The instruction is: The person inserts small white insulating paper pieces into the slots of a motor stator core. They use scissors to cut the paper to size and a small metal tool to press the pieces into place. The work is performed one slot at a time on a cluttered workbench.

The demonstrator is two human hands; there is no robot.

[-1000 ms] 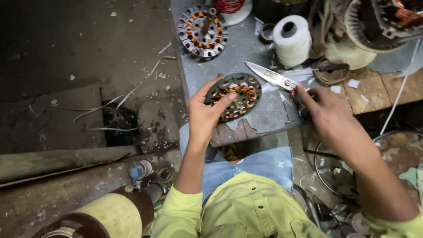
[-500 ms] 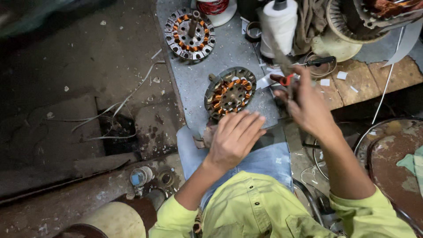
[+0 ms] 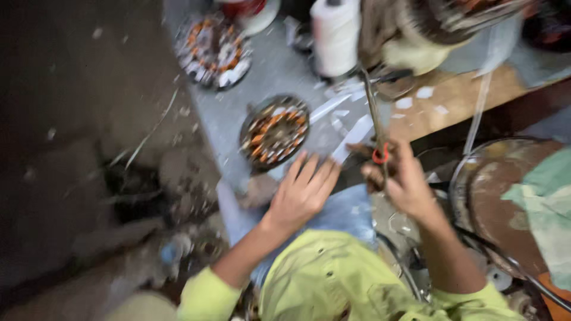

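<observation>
The picture is blurred, so small details are not clear. The left hand (image 3: 303, 193) lies flat with the fingers spread, palm down, at the near edge of the grey work surface (image 3: 238, 119) — it holds nothing. Just beyond its fingertips sits a round motor part with orange windings (image 3: 275, 132), near the hand but not touching it as far as I can see. A second such winding part (image 3: 214, 50) lies farther away on the same surface.

The right hand (image 3: 395, 178) is closed around the handles of a pair of scissors (image 3: 375, 122); a red ring of the handle shows at the fingers, and the blades point up and away from the person. A white strip of paper (image 3: 352, 138) lies between the two hands, close to the scissors. Behind stands a white spool of thread (image 3: 336, 35). The person wears a yellow-green shirt (image 3: 333, 279).
</observation>
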